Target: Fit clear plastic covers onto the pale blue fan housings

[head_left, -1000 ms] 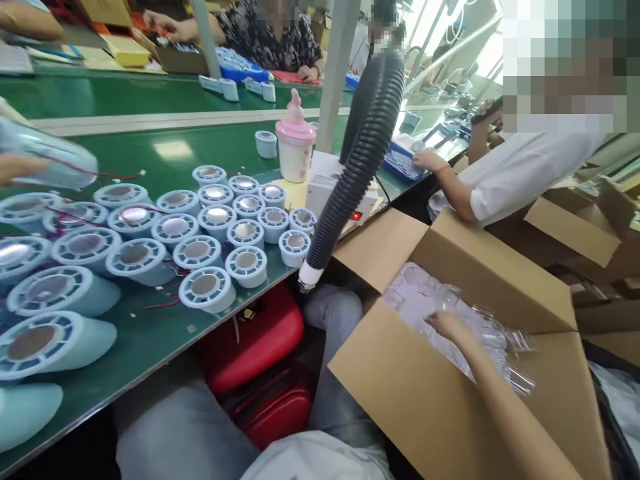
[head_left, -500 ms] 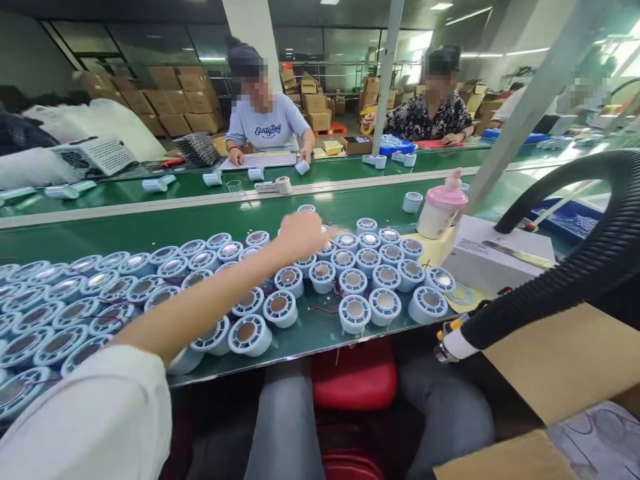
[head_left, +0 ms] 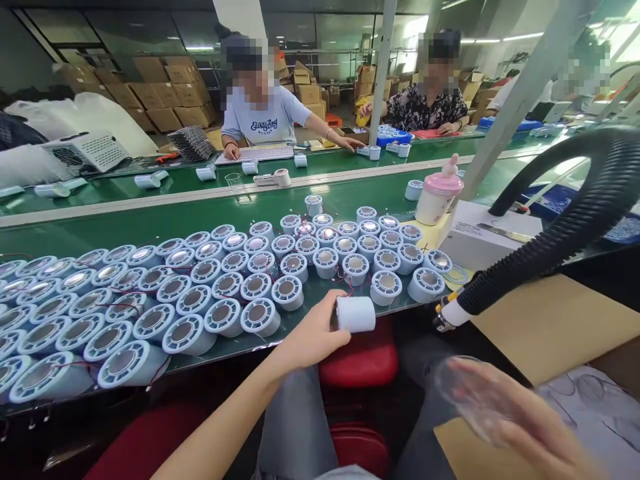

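My left hand point(head_left: 313, 337) is closed around a light-blue round housing point(head_left: 357, 314), tipped on its side at the bench's front edge. Its smooth side wall faces me; its end face is hidden by my fingers. At the lower right, my right hand point(head_left: 535, 423) grips a clear round plastic cover point(head_left: 467, 393), both smeared by motion. Rows of similar light-blue housings point(head_left: 260, 316) with metal discs in their ribbed tops stand on the green bench, thin red wires among them.
A black flexible hose point(head_left: 545, 273) arches over the right side, its metal-tipped end beside the bench edge. Near it are a white box point(head_left: 487, 233), a pink-lidded cup point(head_left: 439, 193) and an open carton point(head_left: 565, 327). Two co-workers sit across the green line; a slanted post rises at right.
My left hand has come back from the far rows to the front edge, now with a housing. My right hand has entered with the clear cover. A co-worker's arm has stretched sideways.
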Tool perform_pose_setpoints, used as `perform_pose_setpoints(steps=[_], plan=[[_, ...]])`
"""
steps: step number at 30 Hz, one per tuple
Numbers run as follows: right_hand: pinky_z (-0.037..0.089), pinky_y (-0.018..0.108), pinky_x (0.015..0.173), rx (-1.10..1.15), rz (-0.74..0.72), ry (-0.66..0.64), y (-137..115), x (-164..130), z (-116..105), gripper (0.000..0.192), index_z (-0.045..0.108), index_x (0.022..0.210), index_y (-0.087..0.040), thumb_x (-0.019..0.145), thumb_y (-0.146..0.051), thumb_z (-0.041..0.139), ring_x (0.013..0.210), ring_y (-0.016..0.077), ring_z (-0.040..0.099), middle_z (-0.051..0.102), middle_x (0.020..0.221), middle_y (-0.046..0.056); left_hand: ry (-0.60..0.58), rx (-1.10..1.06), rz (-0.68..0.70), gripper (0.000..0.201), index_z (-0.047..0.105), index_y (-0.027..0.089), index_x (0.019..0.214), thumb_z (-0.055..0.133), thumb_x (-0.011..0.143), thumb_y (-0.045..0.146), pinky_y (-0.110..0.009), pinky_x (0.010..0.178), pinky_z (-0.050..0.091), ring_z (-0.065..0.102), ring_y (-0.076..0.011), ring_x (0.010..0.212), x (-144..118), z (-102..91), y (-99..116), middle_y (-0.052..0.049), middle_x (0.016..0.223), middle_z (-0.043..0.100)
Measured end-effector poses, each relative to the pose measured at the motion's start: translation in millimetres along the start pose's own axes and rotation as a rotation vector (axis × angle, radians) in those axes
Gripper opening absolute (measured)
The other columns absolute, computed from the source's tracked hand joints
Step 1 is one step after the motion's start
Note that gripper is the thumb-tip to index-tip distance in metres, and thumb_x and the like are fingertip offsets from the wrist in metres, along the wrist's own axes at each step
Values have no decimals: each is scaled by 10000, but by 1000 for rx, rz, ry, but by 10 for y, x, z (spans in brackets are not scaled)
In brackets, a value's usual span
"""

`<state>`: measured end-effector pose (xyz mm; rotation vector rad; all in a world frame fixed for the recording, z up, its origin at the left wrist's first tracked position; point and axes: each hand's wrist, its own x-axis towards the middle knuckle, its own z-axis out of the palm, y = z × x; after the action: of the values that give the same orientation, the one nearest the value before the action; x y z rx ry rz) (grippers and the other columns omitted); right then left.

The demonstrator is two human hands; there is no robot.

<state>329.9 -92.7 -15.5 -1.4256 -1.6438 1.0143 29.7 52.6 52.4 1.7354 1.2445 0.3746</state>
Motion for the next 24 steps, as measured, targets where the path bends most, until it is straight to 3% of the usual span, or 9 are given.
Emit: perform_pose_setpoints(steps=[3,5,8,11,15,17,19,21,24], plan=[[537,430,936,-321,-248,0,-303,254,433,494,485,1383,-310,893,-305,545,1200,307,552,522,1360,116,-268,-728,-101,449,458,191,1115,540,694,322,-331,661,553,610,-190,803,-114,152,-209,-57,956,591],[531,468,923,-494,-360,59,-443,417,623,497,494,1380,-282,885,-257,544,1193,325,533,494,1364,143,-388,-832,-228,414,493,178,1051,463,777,487,-284,516,524,592,-171,682,-130,299,-284,-53,851,576],[541,525,835,-690,-380,98,-516,566,728,471,556,1324,-239,856,-192,562,1100,361,545,449,1386,185,-469,-669,-298,416,544,168,953,458,820,552,-198,398,396,511,-125,553,-135,450,-276,-19,730,538],[547,501,786,-710,-280,19,-508,593,711,361,656,1143,-210,804,-108,586,1072,357,545,422,1407,179,-392,-466,-131,229,620,171,885,603,803,384,-222,569,455,533,-134,706,-172,458,-194,-19,825,577],[513,424,874,-411,-132,-137,-547,537,644,163,643,863,-209,768,-77,637,1138,295,528,502,1299,110,-170,-109,232,156,660,212,955,602,846,308,-305,900,434,554,-182,962,-236,401,-132,-30,1013,604],[486,384,906,-218,-64,-164,-590,511,617,67,609,800,-209,804,-171,664,1126,258,536,529,1234,83,-146,-112,252,249,640,219,1026,664,811,342,-308,874,450,571,-191,953,-241,401,-156,-37,1026,601],[471,353,898,-82,-14,-121,-623,495,602,121,599,772,-207,878,-265,601,1076,226,552,552,1153,73,-138,-141,266,453,624,224,1096,772,703,394,-310,844,469,584,-203,946,-224,420,-211,-44,1031,591],[486,312,810,9,43,-61,-634,484,598,227,595,740,-197,926,-300,515,970,196,569,554,1063,71,-136,-146,315,589,641,231,1106,842,588,429,-330,876,472,583,-223,988,-199,447,-277,-55,1055,572],[481,248,635,148,141,-22,-617,472,603,292,570,677,-182,915,-343,517,833,165,551,526,984,63,-146,-116,382,632,674,248,1089,879,514,412,-390,999,426,532,-272,1149,-175,479,-354,-86,1210,535]])
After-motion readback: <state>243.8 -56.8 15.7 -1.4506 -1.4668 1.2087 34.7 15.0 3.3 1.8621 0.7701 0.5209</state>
